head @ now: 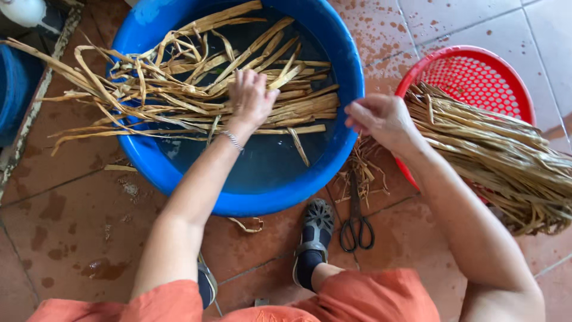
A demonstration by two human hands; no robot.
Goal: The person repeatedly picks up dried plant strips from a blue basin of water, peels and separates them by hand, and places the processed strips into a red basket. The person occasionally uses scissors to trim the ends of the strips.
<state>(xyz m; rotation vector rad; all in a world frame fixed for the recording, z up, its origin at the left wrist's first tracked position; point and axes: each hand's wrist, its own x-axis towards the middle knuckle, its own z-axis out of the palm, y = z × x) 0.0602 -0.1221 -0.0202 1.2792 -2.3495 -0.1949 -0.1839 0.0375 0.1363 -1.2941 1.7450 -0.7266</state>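
A big blue plastic basin holds water and a loose pile of long tan dried leaf strips that spill over its left rim. My left hand rests palm down on those strips in the middle of the basin, fingers spread; a thin bracelet circles the wrist. My right hand hovers just outside the basin's right rim, fingers loosely curled, and I cannot tell whether it holds a strip. Right beside it a red plastic basket carries a thick bundle of the same dried strips.
Black-handled scissors lie on the wet terracotta tiles below the basin, next to a heap of trimmed scraps. My sandalled foot stands beside them. A second blue container sits at the left edge.
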